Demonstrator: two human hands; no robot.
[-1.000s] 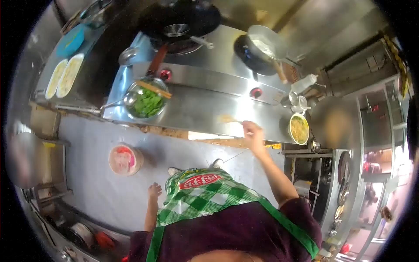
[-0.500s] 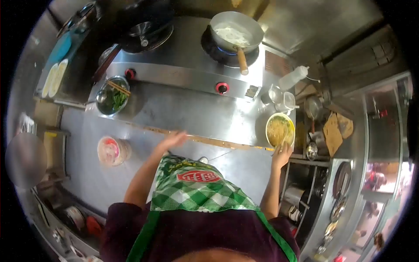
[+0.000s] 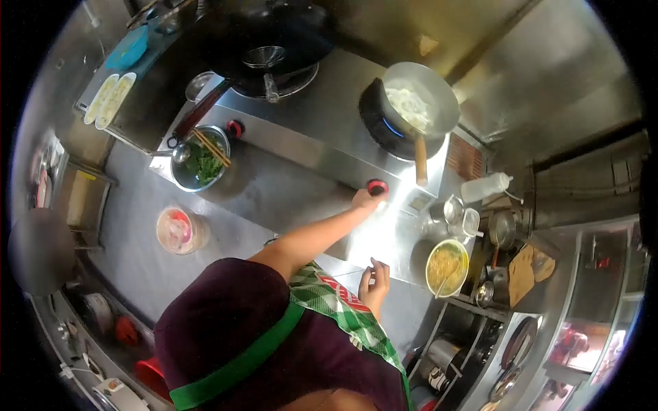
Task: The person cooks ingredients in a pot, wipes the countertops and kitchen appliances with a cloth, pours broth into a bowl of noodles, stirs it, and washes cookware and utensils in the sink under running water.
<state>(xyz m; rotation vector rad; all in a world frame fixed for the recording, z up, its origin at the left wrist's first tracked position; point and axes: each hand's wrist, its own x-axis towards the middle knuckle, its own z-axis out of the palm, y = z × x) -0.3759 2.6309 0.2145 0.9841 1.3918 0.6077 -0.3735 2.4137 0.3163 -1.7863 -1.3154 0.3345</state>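
My left hand point(image 3: 369, 200) reaches across to the stove front, its fingers closed on a red-rimmed stove knob point(image 3: 377, 188). Behind that knob, a pan point(image 3: 444, 103) with a wooden handle and pale whitish food in it sits tilted over a blue flame. My right hand point(image 3: 375, 282) hangs near my green checked apron point(image 3: 322, 288), fingers loosely bent and apart, holding nothing. To its right, a bowl point(image 3: 447, 268) of yellowish food with a spoon in it stands at the counter's corner.
A metal bowl point(image 3: 224, 179) of greens with chopsticks stands on the left. On the floor is a white bucket point(image 3: 200, 233). A dark wok point(image 3: 226, 41) occupies the left burner. A squeeze bottle point(image 3: 483, 187) and small clear containers point(image 3: 471, 223) stand at right.
My left hand has moved right and up onto the stove knob. My right hand has left the bowl and drawn back toward my body. My view has turned.
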